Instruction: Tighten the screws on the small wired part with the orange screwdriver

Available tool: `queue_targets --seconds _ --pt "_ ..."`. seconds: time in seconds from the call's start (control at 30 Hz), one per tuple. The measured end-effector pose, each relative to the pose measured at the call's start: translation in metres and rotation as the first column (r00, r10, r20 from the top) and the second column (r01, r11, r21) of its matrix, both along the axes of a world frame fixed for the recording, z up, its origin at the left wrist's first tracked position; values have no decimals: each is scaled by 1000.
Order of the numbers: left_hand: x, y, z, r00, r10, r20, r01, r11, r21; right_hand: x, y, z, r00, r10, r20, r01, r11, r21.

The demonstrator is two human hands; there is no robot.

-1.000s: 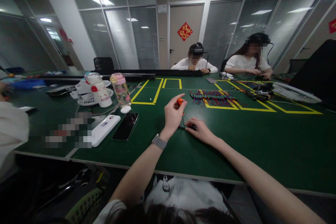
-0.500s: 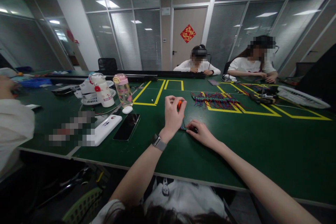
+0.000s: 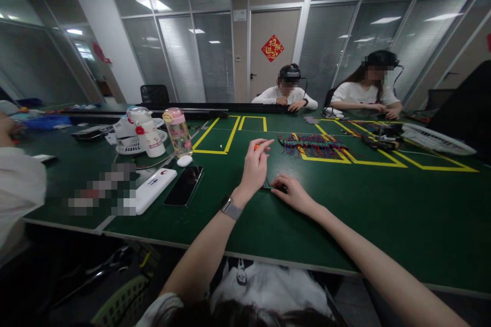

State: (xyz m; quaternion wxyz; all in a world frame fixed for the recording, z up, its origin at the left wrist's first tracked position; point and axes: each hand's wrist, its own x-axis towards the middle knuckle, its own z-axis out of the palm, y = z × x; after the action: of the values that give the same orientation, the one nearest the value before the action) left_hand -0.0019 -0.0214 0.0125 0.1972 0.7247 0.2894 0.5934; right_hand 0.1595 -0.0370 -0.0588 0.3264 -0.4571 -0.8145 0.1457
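Note:
My left hand is raised over the green table, its fingers closed round a small orange-tipped tool that stands upright. Most of the tool is hidden by the fingers. My right hand lies on the table just right of it, pressing down a small dark piece with its fingertips. A metal-band watch is on my left wrist. Farther back lies a heap of coloured braided cords.
A black phone, a white power bank, a pink-lidded bottle, a white cartoon flask and a small white fan stand at the left. Yellow tape boxes mark the table. Two people sit opposite; another person's sleeve is at far left.
My left hand has shifted slightly on the orange tool, and its forefinger now sticks out. The right hand has stayed on the small piece. The view has swayed a little.

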Motion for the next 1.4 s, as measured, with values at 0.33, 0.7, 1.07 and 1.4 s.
queue_targets --seconds 0.33,0.7,1.07,1.4 --pt "3 -11 5 981 135 -138 -119 986 117 0 -1 2 1000 2 2 -2 1000 2" --pt "0 -6 7 977 213 -22 -212 977 39 0 -1 1 1000 -1 13 1 1000 -2" --pt "1 -6 8 999 32 -5 -32 999 -15 1 0 -1 1000 -4 11 4 1000 8" --pt "-2 -4 5 988 150 -34 -150 989 14 2 0 -2 1000 5 5 -5 1000 3"
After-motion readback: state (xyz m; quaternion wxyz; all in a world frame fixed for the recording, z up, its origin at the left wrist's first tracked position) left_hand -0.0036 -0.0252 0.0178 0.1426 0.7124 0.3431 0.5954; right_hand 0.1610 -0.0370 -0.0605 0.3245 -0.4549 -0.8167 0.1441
